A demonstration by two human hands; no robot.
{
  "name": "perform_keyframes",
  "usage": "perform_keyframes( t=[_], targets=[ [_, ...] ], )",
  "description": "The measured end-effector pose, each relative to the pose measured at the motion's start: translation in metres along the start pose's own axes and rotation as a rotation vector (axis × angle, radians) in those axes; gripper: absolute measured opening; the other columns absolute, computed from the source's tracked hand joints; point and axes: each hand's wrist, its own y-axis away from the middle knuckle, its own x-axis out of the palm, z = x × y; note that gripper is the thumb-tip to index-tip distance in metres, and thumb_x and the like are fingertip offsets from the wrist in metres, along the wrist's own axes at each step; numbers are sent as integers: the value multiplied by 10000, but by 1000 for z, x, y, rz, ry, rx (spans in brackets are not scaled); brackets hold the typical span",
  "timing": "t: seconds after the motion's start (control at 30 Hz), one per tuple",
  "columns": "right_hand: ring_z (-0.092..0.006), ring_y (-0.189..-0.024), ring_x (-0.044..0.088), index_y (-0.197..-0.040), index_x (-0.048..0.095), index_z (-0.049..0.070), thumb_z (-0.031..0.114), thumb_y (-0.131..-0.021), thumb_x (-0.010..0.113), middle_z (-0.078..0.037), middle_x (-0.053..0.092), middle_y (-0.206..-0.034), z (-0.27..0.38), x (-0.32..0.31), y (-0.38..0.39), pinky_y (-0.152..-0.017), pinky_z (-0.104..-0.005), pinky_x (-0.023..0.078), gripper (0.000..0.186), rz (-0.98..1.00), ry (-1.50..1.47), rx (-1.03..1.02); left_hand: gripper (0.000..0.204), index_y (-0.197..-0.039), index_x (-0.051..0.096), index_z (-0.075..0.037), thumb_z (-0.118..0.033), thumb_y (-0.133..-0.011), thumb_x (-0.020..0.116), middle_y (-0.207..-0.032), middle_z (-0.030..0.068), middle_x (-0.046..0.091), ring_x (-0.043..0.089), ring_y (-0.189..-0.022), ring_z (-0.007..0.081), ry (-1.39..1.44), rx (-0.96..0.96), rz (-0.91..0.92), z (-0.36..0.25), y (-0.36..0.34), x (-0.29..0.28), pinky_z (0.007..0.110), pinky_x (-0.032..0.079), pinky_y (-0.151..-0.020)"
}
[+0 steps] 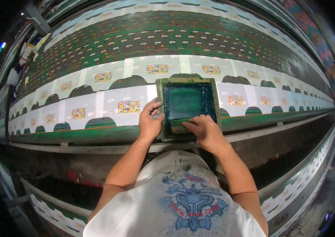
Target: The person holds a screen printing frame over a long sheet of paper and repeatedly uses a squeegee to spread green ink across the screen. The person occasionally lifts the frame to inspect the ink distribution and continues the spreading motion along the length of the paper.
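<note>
A wooden-framed printing screen (159, 87) lies over the row of white fabric pieces in front of me, its mesh dark green with ink around the inner edges. My left hand (151, 121) grips the left side of the frame, fingers closed on the wood. Inside the frame, at its near end, my right hand (208, 133) is closed on a squeegee (177, 128), which is partly hidden by the fingers. Left of the screen lies a white fabric piece (111, 103) bearing a multicoloured rectangular print. Whatever lies directly beneath the screen is hidden.
The long green printing table (132, 132) has a rail (96, 147) along its near edge. A second row of printed white pieces (139, 65) lies beyond. Ink-spotted table surface (108, 45) stretches farther back. Another table with fabric (293, 193) stands behind me at right.
</note>
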Motion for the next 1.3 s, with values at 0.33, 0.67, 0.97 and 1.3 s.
perform_keyframes(
  t=[0.33, 0.67, 0.97, 1.3],
  targets=[
    [-367, -1320, 651, -1292, 792, 99, 208, -849, 903, -121, 747, -1295, -4, 14, 36, -1135, -497, 519, 469, -24, -88, -13, 533, -1337, 774, -47, 110, -828, 755, -1702, 251, 529, 516, -1582, 386, -239, 128, -95, -4, 22, 21, 456, 430, -1290],
    [-386, -1312, 708, -1288, 786, 44, 37, -947, 815, -174, 759, -1354, -76, 12, 113, -1115, -487, 568, 343, -570, -417, 506, 406, -1115, 773, -1, 199, -772, 690, -1696, 304, 533, 533, -1579, 376, -97, 216, -166, -28, 28, 67, 440, 404, -1295],
    [-330, -1413, 656, -1294, 796, 45, -75, -923, 765, -143, 775, -1371, -182, -35, 197, -1234, -454, 477, 391, -642, -517, 485, 379, -1108, 788, -14, 175, -793, 693, -1708, 282, 536, 479, -1623, 397, -54, 188, -156, -3, 24, 217, 441, 367, -1320],
    [-421, -1428, 633, -1295, 782, 53, -4, -914, 807, -157, 757, -1377, -247, -74, 242, -1234, -536, 475, 386, -574, -518, 270, 402, -1090, 761, 24, 261, -780, 670, -1732, 284, 499, 466, -1634, 360, 30, 39, -156, -20, 32, 286, 432, 391, -1321]
  ],
)
